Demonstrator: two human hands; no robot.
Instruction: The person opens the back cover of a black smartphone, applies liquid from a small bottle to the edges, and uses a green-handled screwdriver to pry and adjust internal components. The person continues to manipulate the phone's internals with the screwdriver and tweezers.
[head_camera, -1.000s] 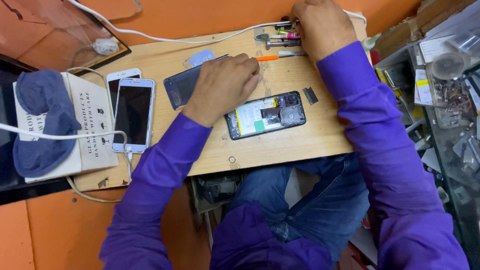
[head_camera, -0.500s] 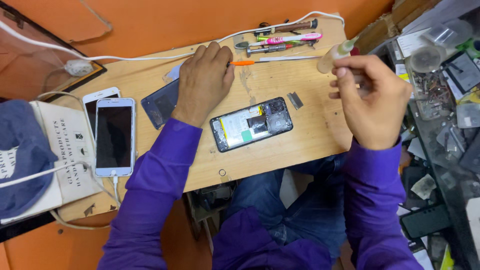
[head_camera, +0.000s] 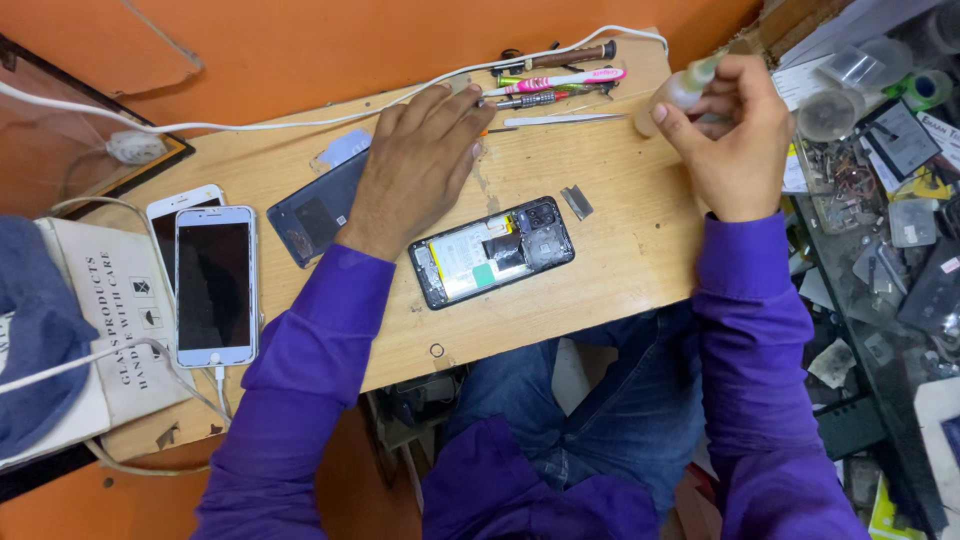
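A small pale bottle (head_camera: 680, 88) is sitting clamped in the fingers of the right hand (head_camera: 735, 135), raised over the wooden table (head_camera: 620, 250) at its far right corner. The left hand (head_camera: 420, 165) is lying flat, fingers spread, touching a dark back cover (head_camera: 310, 212). Between the hands, an opened phone (head_camera: 492, 251) is lying face down. Screwdrivers and tweezers (head_camera: 555, 85) are lying just beyond the left fingertips. Two white phones (head_camera: 212, 282) are resting at far left.

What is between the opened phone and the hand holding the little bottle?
A small grey metal piece lies on bare wood between the opened phone and right hand, head view.
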